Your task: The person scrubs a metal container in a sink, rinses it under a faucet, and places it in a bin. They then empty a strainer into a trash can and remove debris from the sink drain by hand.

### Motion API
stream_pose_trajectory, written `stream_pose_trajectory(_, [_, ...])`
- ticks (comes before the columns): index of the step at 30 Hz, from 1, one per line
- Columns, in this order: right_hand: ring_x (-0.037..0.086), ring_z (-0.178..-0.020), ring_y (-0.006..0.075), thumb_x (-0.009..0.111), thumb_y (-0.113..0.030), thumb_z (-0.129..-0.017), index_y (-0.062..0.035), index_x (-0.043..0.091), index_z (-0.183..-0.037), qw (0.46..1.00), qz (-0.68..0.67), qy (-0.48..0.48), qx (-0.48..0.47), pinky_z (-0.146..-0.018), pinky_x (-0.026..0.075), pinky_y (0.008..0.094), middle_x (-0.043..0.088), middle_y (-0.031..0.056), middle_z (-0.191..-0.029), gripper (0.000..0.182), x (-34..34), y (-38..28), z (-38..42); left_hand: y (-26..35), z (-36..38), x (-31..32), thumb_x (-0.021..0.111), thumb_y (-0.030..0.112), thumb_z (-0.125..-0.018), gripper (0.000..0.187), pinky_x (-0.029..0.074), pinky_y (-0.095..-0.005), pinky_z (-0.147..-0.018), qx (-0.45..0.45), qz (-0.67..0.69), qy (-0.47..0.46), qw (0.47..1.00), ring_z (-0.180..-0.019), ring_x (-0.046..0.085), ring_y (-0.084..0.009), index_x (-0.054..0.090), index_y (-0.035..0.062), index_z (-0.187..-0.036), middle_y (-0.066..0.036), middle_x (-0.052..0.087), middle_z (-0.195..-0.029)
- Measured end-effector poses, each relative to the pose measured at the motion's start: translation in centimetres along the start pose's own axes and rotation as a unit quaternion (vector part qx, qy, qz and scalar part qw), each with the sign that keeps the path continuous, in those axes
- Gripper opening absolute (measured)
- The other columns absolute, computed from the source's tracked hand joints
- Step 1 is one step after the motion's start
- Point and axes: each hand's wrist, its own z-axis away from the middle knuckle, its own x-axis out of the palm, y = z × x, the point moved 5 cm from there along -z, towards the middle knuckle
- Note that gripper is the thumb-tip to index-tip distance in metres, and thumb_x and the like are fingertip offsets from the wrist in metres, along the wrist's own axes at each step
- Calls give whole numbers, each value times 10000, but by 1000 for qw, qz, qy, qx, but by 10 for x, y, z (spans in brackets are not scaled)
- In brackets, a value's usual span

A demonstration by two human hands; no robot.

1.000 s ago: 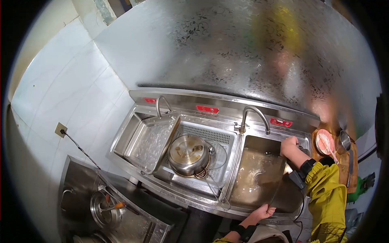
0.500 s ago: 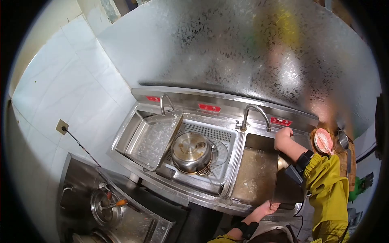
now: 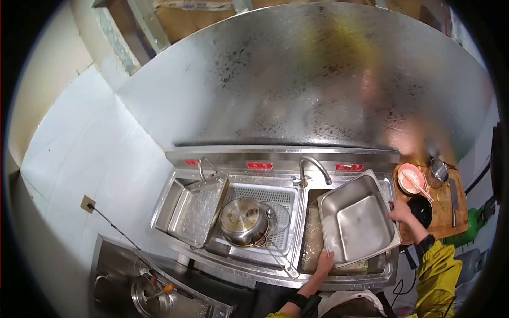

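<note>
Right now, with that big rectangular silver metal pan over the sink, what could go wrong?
The rectangular silver metal pan could slip, since the left hand and right hand grip only its edges. It might splash the murky brown water. The right hand could bump the round black bowl beside it.

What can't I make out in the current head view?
- Bottom of the right-hand sink: murky water and the metal pan hide it.
- Underside of the metal pan: turned away from the camera.
- Fingers of the left hand and right hand: partly hidden by the pan's rim.
- Wording on the red labels: too small.
- Yellow shape on the wall panel: blurred.
- Yellow sleeves: cut off by the bottom edge.
</note>
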Motion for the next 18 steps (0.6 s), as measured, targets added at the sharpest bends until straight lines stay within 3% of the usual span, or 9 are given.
stream_pose_trajectory(1, [583, -786, 297, 696, -278, -518, -15, 582, -909, 999, -42, 30, 1, -699, 459, 338, 599, 177, -804, 485, 21, 26, -4, 7, 0, -8, 493, 207, -815, 263, 420, -403, -632, 63, -70, 40, 995, -735, 558, -323, 445, -39, -897, -210, 547, -810])
stream_pose_trajectory(2, [585, -776, 287, 714, -240, -502, 3, 574, -918, 994, -107, 31, 5, -701, 458, 334, 601, 172, -801, 502, 37, 45, -5, 15, 2, -11, 495, 189, -806, 280, 397, -433, -649, 70, -65, 38, 995, -780, 529, -414, 432, -60, -918, -264, 542, -840])
stream_pose_trajectory(5, [581, -748, 242, 762, -121, -436, 57, 548, -933, 941, -321, 104, 22, -701, 454, 323, 602, 149, -796, 569, 76, 67, 5, 33, 7, -21, 494, 178, -808, 278, 392, -429, -654, 82, -110, 43, 990, -807, 531, -391, 439, -71, -921, -268, 535, -803])
stream_pose_trajectory(7, [574, -715, 207, 749, -42, -421, 61, 553, -891, 915, -398, 67, 26, -668, 463, 307, 600, 120, -776, 520, 92, 67, 7, 32, 4, -26, 506, 183, -810, 282, 400, -395, -649, 98, -113, 45, 988, -759, 527, -369, 443, -61, -935, -259, 525, -794])
stream_pose_trajectory(9, [553, -620, 168, 668, 21, -449, 34, 571, -780, 919, -380, 100, 32, -579, 452, 283, 586, 83, -690, 345, 100, 65, 9, 29, -3, -34, 509, 192, -814, 281, 403, -369, -646, 62, -102, 23, 993, -729, 530, -334, 446, -52, -939, -230, 533, -785])
stream_pose_trajectory(12, [503, -550, 119, 557, 81, -480, 6, 549, -685, 855, -502, 128, 2, -495, 405, 255, 540, 24, -614, 218, 102, 47, 13, 10, -23, -39, 470, 246, -843, 305, 400, -391, -622, 108, -78, 19, 991, -700, 525, -364, 436, -47, -920, -251, 520, -767])
stream_pose_trajectory(14, [480, -531, 104, 538, 81, -487, -5, 533, -667, 843, -516, 148, -18, -476, 380, 243, 513, 5, -596, 200, 113, 49, 7, 15, -29, -40, 469, 263, -849, 292, 396, -389, -605, 144, -56, 8, 988, -675, 519, -352, 424, -23, -892, -213, 519, -738])
stream_pose_trajectory(17, [455, -498, 81, 548, 61, -486, -15, 496, -605, 825, -538, 172, 0, -471, 370, 228, 473, -22, -555, 150, 92, 28, 19, 1, -53, -51, 463, 260, -854, 262, 401, -369, -610, 37, -174, -44, 983, -685, 524, -328, 413, 4, -871, -184, 515, -730])
stream_pose_trajectory(18, [455, -501, 78, 547, 61, -492, -17, 499, -608, 825, -536, 180, 5, -474, 372, 226, 475, -22, -559, 148, 89, 24, 19, 17, -56, -57, 462, 263, -856, 251, 406, -354, -608, 61, -118, -30, 991, -666, 529, -308, 405, 18, -861, -168, 509, -705])
